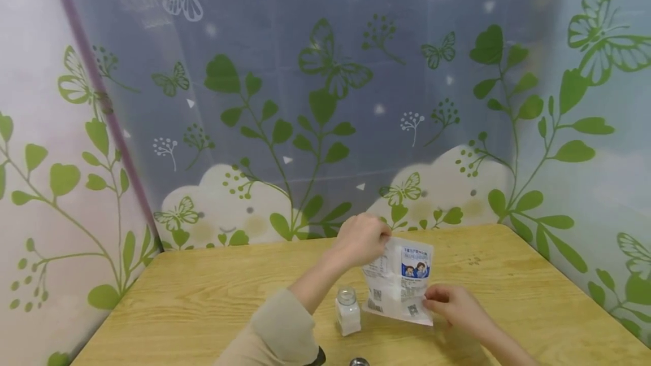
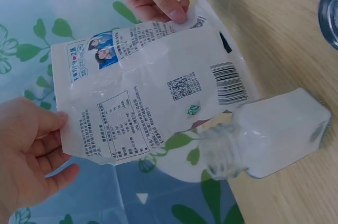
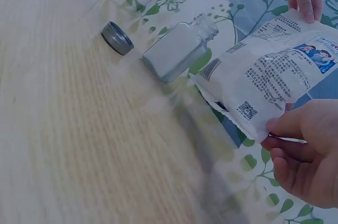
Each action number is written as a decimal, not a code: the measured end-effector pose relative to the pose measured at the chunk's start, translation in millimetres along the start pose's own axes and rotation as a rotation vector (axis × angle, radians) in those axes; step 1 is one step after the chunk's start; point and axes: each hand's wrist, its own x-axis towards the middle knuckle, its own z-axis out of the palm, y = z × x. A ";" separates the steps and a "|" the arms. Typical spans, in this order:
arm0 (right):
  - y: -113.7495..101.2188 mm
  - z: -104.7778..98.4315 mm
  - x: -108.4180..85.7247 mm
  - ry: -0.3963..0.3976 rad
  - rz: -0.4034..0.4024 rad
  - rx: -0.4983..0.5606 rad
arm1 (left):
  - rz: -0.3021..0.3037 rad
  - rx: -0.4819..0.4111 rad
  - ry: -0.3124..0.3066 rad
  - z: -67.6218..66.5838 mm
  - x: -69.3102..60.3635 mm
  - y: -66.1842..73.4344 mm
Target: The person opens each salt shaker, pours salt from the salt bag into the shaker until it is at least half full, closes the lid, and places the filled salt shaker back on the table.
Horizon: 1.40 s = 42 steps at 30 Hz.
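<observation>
A white printed plastic bag [image 1: 394, 292] with a blue picture panel is held up above the table between my hands. My left hand [image 1: 362, 239] pinches its upper left corner between thumb and fingers. At the lower right corner, my right hand [image 1: 458, 306] pinches the edge. In the right wrist view, the bag's [image 3: 269, 65] bottom edge shows a dark slit near the right hand's corner. Just left of the bag stands an uncapped glass jar [image 1: 348, 318], upright, with white contents nearly to its shoulder. What the bag holds cannot be seen.
A round metal lid [image 3: 117, 38] lies on the wooden table [image 1: 229, 287] near the jar, at the bottom edge of the head view. Curtains [image 1: 325, 129] printed with leaves and butterflies hang behind the table and along both sides.
</observation>
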 end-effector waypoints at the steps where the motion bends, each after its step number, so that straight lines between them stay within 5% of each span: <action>1: -2.1 0.2 1.5 0.020 -0.021 -0.027 | 0.012 0.006 0.005 -2.4 0.4 -0.8; 10: -18.3 1.0 16.0 0.202 -0.244 -0.239 | 0.036 0.080 0.065 -28.6 6.4 -7.9; 19: -24.1 10.0 37.5 0.357 -0.612 -0.390 | -0.001 0.081 0.192 -42.7 3.6 -29.0; 25: -45.0 16.0 50.5 0.293 -0.544 -0.397 | -0.054 0.049 0.259 -52.7 -5.1 -44.7; 34: -81.1 36.1 64.3 0.139 -0.340 -0.237 | -0.144 -0.006 0.251 -70.7 -22.5 -69.4; 42: -111.8 54.0 73.0 0.062 -0.294 -0.179 | -0.226 -0.001 0.224 -87.0 -44.8 -92.4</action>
